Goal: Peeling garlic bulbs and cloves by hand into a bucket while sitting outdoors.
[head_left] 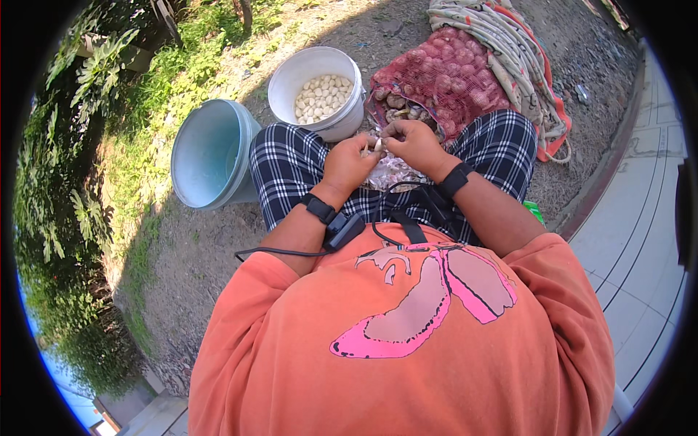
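Over my lap, a pale garlic clove (378,145) is pinched in the fingertips of my left hand (350,161). Right beside it, the thumb and fingers of my right hand (416,145) are pressed together; what they grip, if anything, is too small to tell. Below both hands lies a heap of papery garlic skins (392,173). Just beyond my left hand stands a white bucket (349,116) with many peeled garlic cloves (321,99) inside. A red mesh bag (454,76) full of garlic heads lies beyond my right hand, its mouth toward me showing loose garlic (401,109).
A light blue bucket (247,134) stands left of my knee, its inside bluish. Behind the mesh bag a striped cloth (509,62) with orange edging lies crumpled. Green plants (87,211) grow along the left; a tiled floor (640,254) runs along the right.
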`<state>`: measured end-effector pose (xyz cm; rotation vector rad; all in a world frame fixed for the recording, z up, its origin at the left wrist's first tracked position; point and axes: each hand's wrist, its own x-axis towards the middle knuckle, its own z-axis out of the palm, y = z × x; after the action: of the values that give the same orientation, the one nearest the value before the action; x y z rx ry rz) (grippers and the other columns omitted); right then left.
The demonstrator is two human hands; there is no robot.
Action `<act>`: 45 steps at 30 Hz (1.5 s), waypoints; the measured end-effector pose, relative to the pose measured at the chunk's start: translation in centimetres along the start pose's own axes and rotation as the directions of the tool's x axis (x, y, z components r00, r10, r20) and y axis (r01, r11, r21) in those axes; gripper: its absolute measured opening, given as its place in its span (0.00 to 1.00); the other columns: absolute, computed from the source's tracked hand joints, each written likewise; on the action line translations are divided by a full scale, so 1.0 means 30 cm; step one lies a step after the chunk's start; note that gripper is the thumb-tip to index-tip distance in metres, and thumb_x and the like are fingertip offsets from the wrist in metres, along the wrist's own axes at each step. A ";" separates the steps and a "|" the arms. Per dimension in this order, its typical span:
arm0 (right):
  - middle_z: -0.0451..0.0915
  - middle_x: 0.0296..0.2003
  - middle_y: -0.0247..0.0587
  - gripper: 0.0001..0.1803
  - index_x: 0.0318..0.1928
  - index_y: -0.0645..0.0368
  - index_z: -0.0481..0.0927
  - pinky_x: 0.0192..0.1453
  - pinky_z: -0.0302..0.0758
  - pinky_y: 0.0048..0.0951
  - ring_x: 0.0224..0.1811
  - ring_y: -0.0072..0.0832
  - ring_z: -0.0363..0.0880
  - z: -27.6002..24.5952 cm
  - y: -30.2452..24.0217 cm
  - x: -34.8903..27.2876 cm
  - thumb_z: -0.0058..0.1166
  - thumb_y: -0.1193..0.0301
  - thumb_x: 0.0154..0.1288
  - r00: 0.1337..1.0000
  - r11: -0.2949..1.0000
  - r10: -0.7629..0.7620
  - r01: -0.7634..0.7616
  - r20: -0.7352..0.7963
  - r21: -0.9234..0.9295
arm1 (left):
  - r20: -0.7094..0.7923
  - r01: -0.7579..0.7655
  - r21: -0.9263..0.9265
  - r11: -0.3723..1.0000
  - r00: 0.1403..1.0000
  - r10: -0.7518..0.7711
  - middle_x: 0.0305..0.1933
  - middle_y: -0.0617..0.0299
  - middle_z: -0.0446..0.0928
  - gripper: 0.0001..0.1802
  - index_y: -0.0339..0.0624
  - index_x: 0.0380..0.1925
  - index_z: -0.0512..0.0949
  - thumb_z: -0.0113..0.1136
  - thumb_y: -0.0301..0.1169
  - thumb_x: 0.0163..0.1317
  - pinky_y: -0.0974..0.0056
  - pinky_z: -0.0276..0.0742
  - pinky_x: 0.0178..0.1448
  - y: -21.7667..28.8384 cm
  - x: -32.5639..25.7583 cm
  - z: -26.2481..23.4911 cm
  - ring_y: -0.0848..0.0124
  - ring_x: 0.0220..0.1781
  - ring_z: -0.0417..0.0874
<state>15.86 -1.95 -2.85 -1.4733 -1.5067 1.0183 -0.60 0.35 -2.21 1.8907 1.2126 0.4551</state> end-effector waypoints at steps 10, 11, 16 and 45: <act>0.73 0.19 0.49 0.11 0.23 0.66 0.73 0.28 0.67 0.32 0.21 0.34 0.72 -0.006 -0.028 -0.008 0.50 0.68 0.44 0.998 0.998 0.028 -0.031 -0.060 -0.052 | 0.199 0.172 -0.683 0.710 0.979 -0.046 0.33 0.65 0.76 0.11 0.34 0.38 0.74 0.51 0.27 0.56 0.73 0.70 0.37 -0.041 0.016 0.051 0.78 0.33 0.74; 0.73 0.19 0.50 0.11 0.24 0.66 0.73 0.28 0.67 0.32 0.21 0.34 0.72 -0.009 -0.029 -0.009 0.49 0.68 0.44 0.999 0.999 0.003 -0.005 -0.040 -0.037 | 0.199 0.172 -0.683 0.710 0.979 -0.045 0.33 0.65 0.76 0.11 0.34 0.38 0.74 0.51 0.27 0.56 0.73 0.70 0.37 -0.045 0.017 0.051 0.78 0.33 0.74; 0.71 0.19 0.45 0.10 0.25 0.66 0.71 0.29 0.66 0.29 0.23 0.26 0.68 -0.018 0.001 -0.017 0.47 0.70 0.44 0.999 0.998 -0.039 0.040 0.018 -0.050 | 0.289 0.343 -0.902 0.262 0.931 -0.224 0.35 0.61 0.75 0.12 0.35 0.42 0.71 0.48 0.25 0.57 0.70 0.73 0.39 -0.018 0.029 0.008 0.73 0.33 0.77; 0.70 0.23 0.29 0.06 0.30 0.64 0.73 0.33 0.65 0.19 0.27 0.16 0.66 -0.012 0.088 0.032 0.45 0.74 0.54 0.944 0.939 0.230 -0.151 -0.237 0.309 | 0.276 0.329 -0.909 0.256 0.935 -0.223 0.34 0.58 0.76 0.08 0.37 0.37 0.71 0.48 0.26 0.58 0.68 0.76 0.36 -0.015 0.031 -0.016 0.71 0.32 0.78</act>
<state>17.16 -0.97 -5.16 -1.4988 -0.9901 1.0510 -0.74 1.48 -2.39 0.5921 0.8266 0.6791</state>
